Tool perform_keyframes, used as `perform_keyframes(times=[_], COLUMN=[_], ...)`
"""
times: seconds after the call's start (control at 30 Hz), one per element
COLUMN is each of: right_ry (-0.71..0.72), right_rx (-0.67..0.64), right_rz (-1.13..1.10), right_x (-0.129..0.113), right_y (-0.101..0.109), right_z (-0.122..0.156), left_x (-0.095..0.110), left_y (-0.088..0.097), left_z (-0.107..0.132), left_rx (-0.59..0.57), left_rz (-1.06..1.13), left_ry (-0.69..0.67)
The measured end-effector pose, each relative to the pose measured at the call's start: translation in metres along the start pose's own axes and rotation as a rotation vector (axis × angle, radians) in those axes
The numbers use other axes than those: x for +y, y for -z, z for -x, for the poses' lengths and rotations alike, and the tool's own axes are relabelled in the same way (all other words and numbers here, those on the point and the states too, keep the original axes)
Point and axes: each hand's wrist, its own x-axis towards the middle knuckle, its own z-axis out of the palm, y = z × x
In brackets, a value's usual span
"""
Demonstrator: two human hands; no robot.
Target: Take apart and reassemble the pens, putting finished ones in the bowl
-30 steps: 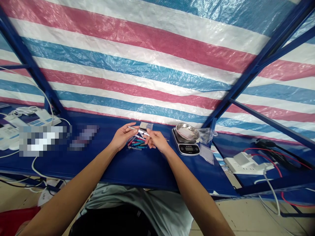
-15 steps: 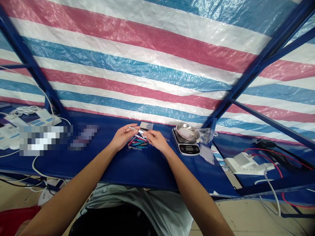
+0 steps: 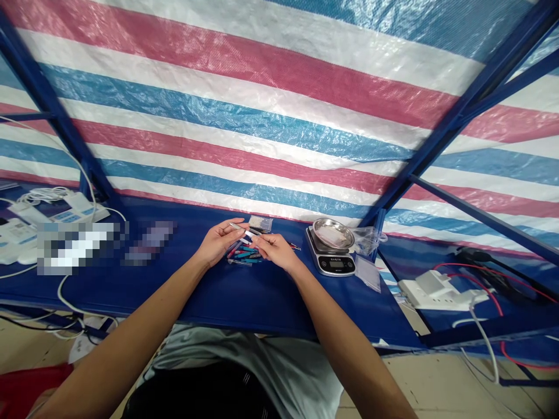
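Several slim colored parts [image 3: 244, 259] on blue table [image 3: 262, 302], striped tarpaulin [image 3: 279, 116] behind

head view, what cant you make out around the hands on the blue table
Head view:
Slim white-tipped piece: one end hidden by the right hand.
Small coloured pieces: too small to identify, partly hidden by the left hand.
Digital scale display: too small to read.
Pixelated patches: blurred, contents unknown.
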Motion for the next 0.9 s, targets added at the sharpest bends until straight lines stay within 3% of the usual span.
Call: perform_keyframes(times=[0.2,0.37,0.53,0.7,0.83,0.9], right_ry=[0.067,-0.157,0.036,-0.143,0.060,0.085], right_rx=[0.100,-0.037,0.191,-0.080,0.170,0.176], right_rz=[0.041,-0.153,0.007,-0.135,0.074,0.125], right_x=[0.001,0.000,-0.001,-0.003,-0.007,-0.007], right_y=[-0.003,-0.005,-0.007,-0.009,-0.010,-0.010], right_z=[-0.001,0.000,0.000,0.002,0.004,0.004], left_x=[-0.006,-0.006,-0.005,-0.006,-0.006,-0.005], left_y=[0.009,0.011,0.008,0.010,0.011,0.010], left_z=[-0.006,-0.007,-0.006,-0.007,-0.007,-0.007], left_rx=[0.138,0.118,0.155,0.134,0.122,0.096], left_rz=[0.104,0.146,0.114,0.096,0.097,0.101], left_ry=[-0.008,-0.013,-0.005,0.003,0.002,0.004])
